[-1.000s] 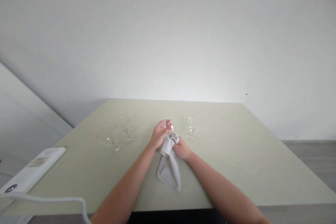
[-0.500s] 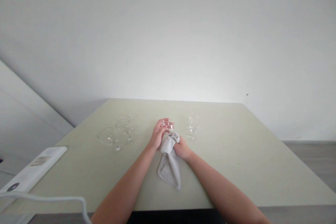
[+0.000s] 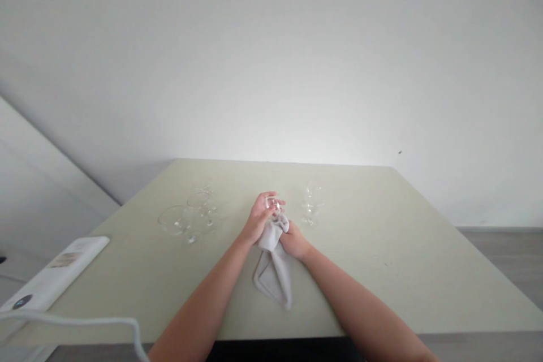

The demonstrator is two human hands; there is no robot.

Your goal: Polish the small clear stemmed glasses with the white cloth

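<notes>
My left hand [image 3: 258, 216] is closed around the bowl of a clear wine glass [image 3: 275, 203], its fingers wrapped over the far side. A light grey cloth [image 3: 274, 271] is bunched at the glass's near end and hangs down toward me. My right hand [image 3: 294, 238] grips the cloth there, pressing it around the lower part of the glass. The cloth hides the stem and foot, and most of my right fingers are out of sight.
Several clear stemmed glasses [image 3: 175, 219] stand on the left of the pale table [image 3: 360, 283]. At the right of my hands is a stemmed glass [image 3: 311, 203], perhaps with another behind it. A white power strip-like box [image 3: 63, 271] and white cable [image 3: 85, 321] lie at the left edge.
My left hand and the glass have turned slightly, with the fingers reaching a bit farther right. The cloth stays in my right hand at the glass's near end.
</notes>
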